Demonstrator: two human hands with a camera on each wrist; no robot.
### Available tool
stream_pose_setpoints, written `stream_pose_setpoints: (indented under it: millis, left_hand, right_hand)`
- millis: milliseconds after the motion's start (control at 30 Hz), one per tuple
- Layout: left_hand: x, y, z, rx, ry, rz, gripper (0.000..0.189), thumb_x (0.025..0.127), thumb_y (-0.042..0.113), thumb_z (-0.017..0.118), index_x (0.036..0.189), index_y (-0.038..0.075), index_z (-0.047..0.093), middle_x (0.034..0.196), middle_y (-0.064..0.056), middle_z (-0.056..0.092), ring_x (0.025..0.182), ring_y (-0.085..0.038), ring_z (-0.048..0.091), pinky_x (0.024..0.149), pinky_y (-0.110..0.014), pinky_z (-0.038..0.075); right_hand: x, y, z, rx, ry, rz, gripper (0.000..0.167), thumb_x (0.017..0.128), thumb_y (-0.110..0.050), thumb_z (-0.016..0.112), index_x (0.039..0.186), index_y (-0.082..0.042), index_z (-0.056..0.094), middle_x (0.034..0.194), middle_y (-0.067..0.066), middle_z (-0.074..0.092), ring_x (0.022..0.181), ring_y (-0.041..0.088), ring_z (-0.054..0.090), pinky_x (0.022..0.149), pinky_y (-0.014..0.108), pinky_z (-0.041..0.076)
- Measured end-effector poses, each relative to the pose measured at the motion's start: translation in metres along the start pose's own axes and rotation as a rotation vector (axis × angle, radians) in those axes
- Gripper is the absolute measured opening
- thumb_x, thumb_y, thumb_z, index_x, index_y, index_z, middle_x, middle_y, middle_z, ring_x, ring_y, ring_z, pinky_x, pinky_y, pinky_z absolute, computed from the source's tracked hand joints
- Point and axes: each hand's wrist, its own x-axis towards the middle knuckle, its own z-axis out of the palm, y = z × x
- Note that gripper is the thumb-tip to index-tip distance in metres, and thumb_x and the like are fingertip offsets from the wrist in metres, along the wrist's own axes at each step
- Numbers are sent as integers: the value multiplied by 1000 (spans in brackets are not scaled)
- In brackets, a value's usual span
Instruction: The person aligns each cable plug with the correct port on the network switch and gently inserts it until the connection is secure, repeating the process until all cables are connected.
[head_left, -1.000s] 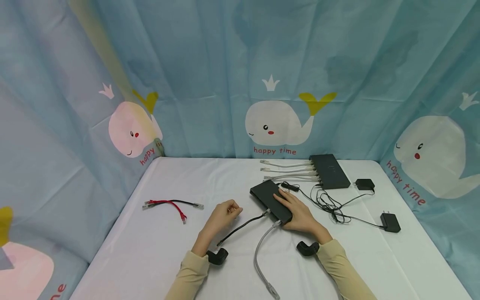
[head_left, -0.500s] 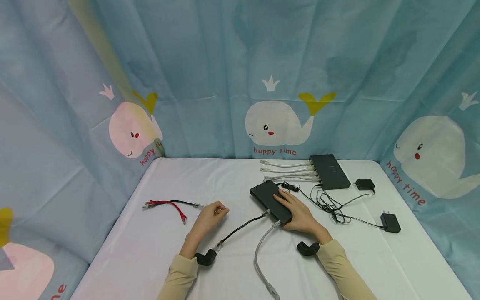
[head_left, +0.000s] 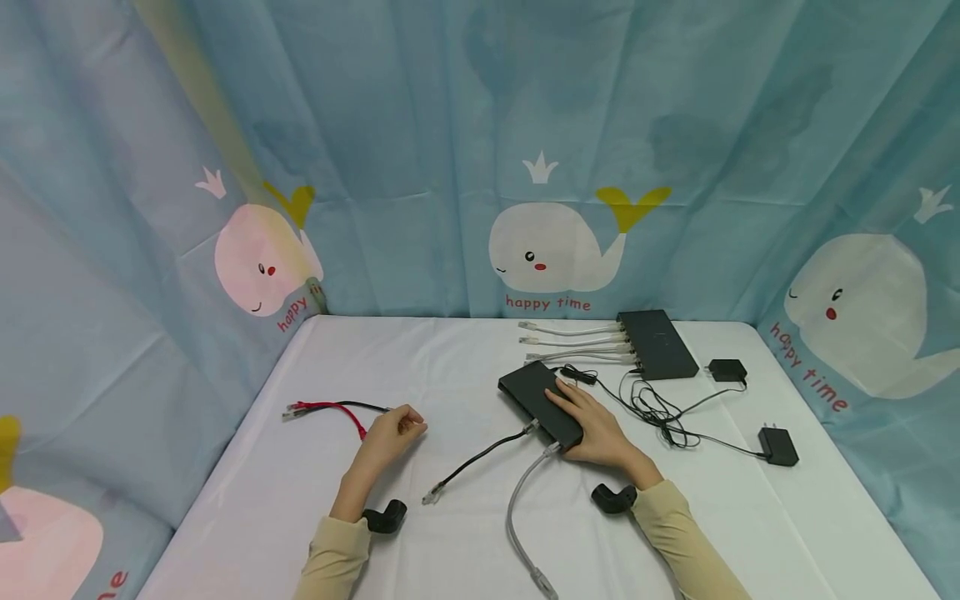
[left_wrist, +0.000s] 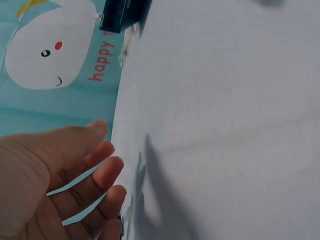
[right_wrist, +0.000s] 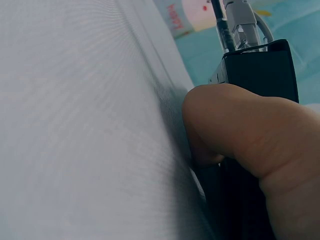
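My right hand (head_left: 600, 425) grips a black network switch (head_left: 528, 387), its fingers spread over the top and its thumb at the near edge. Up close in the right wrist view, the thumb bends against the side of the switch (right_wrist: 262, 72). Two cables leave the switch's left side: a short black network cable (head_left: 480, 457) and a longer grey network cable (head_left: 512, 518). My left hand (head_left: 386, 437) holds nothing; its fingers are loosely bent in the left wrist view. It is beside a red network cable (head_left: 351, 414) and a black one (head_left: 330, 406), partly covering their right ends.
A second black network switch (head_left: 660, 343) lies at the back right, with several pale network cables (head_left: 573, 341) on its left. Tangled black power cords (head_left: 663, 417) run to two power adapters (head_left: 778, 446) on the right. A whale-print curtain (head_left: 420, 167) encloses the white table.
My left hand has moved left, away from the switch and towards the red and black cables. It uncovers the free end of the short black cable. My right hand stays on the switch.
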Motion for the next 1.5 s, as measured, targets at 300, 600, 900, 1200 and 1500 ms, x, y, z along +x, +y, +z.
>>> stream_pose_setpoints:
  millis: [300,600,900,1200,1500]
  left_hand:
    - [-6,-17,-17,64,52,39,12,83,11,69,92,4,67,86,-6,66,82,-22,60,77,-39,48]
    - [-17,-37,-33,294,39,71,30,77,-14,55,94,4,72,101,-14,62,99,-40,51,79,-54,43]
    - [-21,-44,-44,237,15,121,43,72,-24,40,95,-2,70,99,-17,64,99,-38,55,88,-50,43]
    - [-20,-48,-49,254,4,109,22,74,-17,63,85,0,71,95,-14,66,94,-33,58,83,-46,47]
    - [-11,-56,-54,441,35,162,20,76,-11,67,93,-3,70,100,-16,65,98,-36,58,82,-49,48]
  right_hand:
    - [0,-2,-2,4,-1,4,95,63,-37,80,145,-21,33,152,9,24,136,34,27,95,58,39]
    - [0,-4,-2,15,6,3,95,63,-35,80,145,-20,34,152,10,25,135,35,28,93,60,38]
    - [0,-4,-2,9,-6,10,95,63,-36,80,145,-20,34,152,10,24,136,34,28,95,58,38]
    - [0,-2,-1,7,0,-3,96,63,-35,81,145,-20,34,152,10,24,135,35,28,94,59,38]
    - [1,1,0,-3,-3,-8,95,64,-39,80,145,-20,33,152,11,23,136,36,27,96,59,36]
